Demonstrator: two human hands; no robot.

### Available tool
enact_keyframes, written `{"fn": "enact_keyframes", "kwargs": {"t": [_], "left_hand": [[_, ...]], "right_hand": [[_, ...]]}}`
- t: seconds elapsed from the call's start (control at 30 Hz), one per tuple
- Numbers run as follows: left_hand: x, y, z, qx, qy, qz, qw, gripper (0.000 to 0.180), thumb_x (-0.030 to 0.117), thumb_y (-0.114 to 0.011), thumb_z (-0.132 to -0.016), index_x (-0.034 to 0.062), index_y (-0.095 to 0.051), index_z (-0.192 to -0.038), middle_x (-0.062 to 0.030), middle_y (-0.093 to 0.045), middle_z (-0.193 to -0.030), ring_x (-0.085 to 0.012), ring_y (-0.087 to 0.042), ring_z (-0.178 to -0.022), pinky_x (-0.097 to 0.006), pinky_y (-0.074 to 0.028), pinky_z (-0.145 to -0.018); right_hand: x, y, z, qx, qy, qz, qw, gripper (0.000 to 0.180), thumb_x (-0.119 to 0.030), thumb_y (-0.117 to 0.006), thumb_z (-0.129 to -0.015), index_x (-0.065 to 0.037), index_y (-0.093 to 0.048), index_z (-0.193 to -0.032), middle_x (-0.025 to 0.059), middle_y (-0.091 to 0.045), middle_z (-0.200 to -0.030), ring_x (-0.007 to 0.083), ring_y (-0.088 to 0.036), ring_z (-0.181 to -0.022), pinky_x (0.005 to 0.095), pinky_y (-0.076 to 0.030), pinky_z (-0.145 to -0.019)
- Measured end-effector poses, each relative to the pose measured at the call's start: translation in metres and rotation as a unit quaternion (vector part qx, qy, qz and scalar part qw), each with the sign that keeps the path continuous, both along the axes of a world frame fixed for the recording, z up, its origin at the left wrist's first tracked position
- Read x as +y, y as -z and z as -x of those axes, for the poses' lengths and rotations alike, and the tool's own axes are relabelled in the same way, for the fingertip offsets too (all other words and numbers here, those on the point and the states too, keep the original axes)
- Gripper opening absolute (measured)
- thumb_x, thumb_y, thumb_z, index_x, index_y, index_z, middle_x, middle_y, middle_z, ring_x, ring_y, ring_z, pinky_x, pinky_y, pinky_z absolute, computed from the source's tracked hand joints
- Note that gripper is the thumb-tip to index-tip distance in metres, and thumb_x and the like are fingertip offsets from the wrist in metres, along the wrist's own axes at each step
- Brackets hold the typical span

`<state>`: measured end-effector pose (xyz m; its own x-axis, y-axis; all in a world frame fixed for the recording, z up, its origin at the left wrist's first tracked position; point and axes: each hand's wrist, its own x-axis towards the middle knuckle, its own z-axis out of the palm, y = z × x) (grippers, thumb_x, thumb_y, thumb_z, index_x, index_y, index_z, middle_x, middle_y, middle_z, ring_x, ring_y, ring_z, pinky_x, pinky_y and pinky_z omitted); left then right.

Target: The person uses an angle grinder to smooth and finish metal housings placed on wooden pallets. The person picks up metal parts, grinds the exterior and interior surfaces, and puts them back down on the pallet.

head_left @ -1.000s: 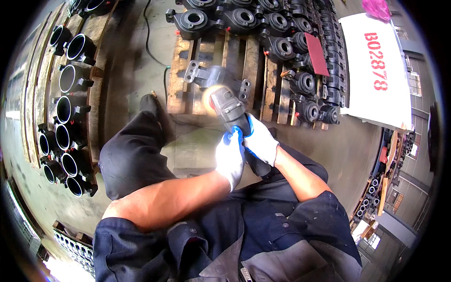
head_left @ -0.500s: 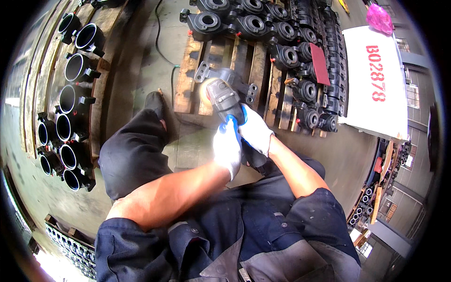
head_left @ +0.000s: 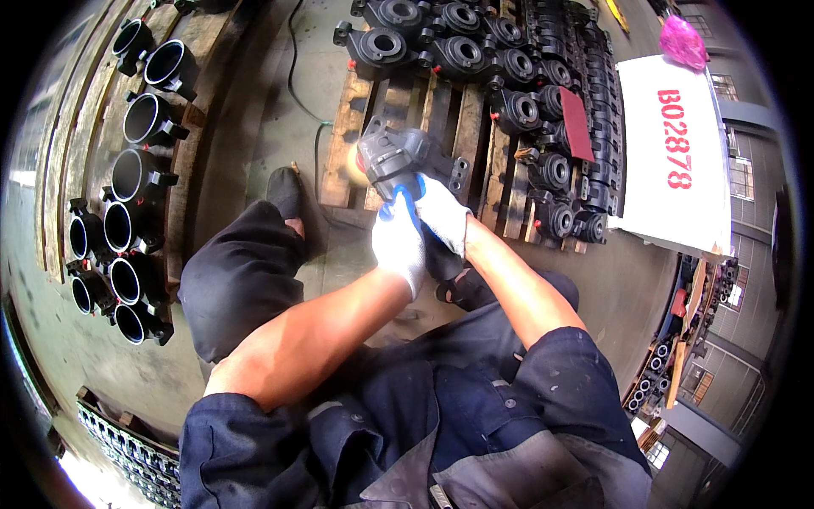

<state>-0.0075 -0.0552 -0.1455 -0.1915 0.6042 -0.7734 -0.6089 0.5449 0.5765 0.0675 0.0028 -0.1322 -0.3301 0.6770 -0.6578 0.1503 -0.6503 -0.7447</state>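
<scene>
White-gloved hands (head_left: 420, 229) stay clamped together on the grinder (head_left: 392, 163), now nearer the pallet (head_left: 398, 102).

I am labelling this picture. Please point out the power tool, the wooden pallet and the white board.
power tool (head_left: 392, 161), head view, on its grey body above the gloves.
wooden pallet (head_left: 349, 127), head view, on a bare left plank.
white board (head_left: 674, 204), head view, on its blank lower face.

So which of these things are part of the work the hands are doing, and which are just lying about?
In use:
left hand
right hand
grey power tool
grey casting
wooden pallet

Lying about:
black castings
round black housings
white sheet
pink bag
</scene>
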Motion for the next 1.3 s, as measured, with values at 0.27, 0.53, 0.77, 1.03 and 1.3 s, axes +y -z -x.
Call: {"fn": "enact_keyframes", "kwargs": {"t": [0.27, 0.53, 0.77, 1.03, 1.3], "left_hand": [[0.000, -0.004, 0.005, 0.035, 0.005, -0.007, 0.999, 0.041, 0.041, -0.056, -0.104, 0.0027, -0.067, -0.115, -0.0074, -0.068, -0.104, -0.0152, -0.057, -0.093, -0.033, -0.047, -0.086], [-0.003, -0.004, 0.000, 0.013, 0.005, -0.028, 1.000, 0.025, 0.035, -0.064, -0.101, 0.0108, -0.066, -0.096, 0.0032, -0.060, -0.086, -0.0085, -0.048, -0.081, -0.027, -0.043, -0.074], [0.019, -0.013, -0.023, -0.131, 0.025, -0.089, 0.987, 0.023, 0.035, -0.063, -0.102, 0.0119, -0.065, -0.101, 0.0030, -0.059, -0.087, -0.0088, -0.050, -0.080, -0.026, -0.042, -0.072], [0.028, -0.006, -0.019, -0.146, -0.009, -0.073, 0.987, 0.049, 0.048, -0.054, -0.102, 0.0089, -0.060, -0.131, -0.0093, -0.064, -0.122, -0.0192, -0.058, -0.111, -0.035, -0.046, -0.100], [0.042, 0.001, -0.007, -0.180, -0.049, -0.018, 0.982, 0.060, 0.056, -0.048, -0.103, 0.0054, -0.055, -0.134, -0.0107, -0.064, -0.117, -0.0218, -0.062, -0.107, -0.038, -0.052, -0.093]], "right_hand": [[0.000, 0.006, 0.004, 0.048, 0.025, 0.051, 0.997, 0.021, -0.016, -0.059, -0.100, -0.008, -0.062, -0.120, 0.0005, -0.063, -0.105, 0.0096, -0.057, -0.093, 0.0282, -0.050, -0.084], [-0.001, 0.010, -0.016, 0.051, 0.017, 0.006, 0.999, 0.024, -0.009, -0.062, -0.098, -0.006, -0.060, -0.122, 0.0022, -0.064, -0.101, 0.0112, -0.060, -0.089, 0.0272, -0.052, -0.079], [0.007, 0.007, -0.036, 0.062, 0.217, 0.011, 0.974, 0.013, -0.009, -0.050, -0.104, -0.005, -0.061, -0.110, 0.0034, -0.062, -0.086, 0.0143, -0.061, -0.075, 0.0290, -0.055, -0.071], [0.025, 0.009, -0.022, -0.030, 0.073, -0.033, 0.996, 0.013, -0.016, -0.055, -0.103, -0.008, -0.063, -0.108, 0.0030, -0.066, -0.089, 0.0118, -0.063, -0.078, 0.0276, -0.055, -0.071], [0.043, 0.013, 0.001, -0.091, -0.002, -0.036, 0.995, 0.012, -0.016, -0.058, -0.100, -0.007, -0.067, -0.100, -0.0008, -0.065, -0.083, 0.0089, -0.061, -0.074, 0.0266, -0.051, -0.067]]}}
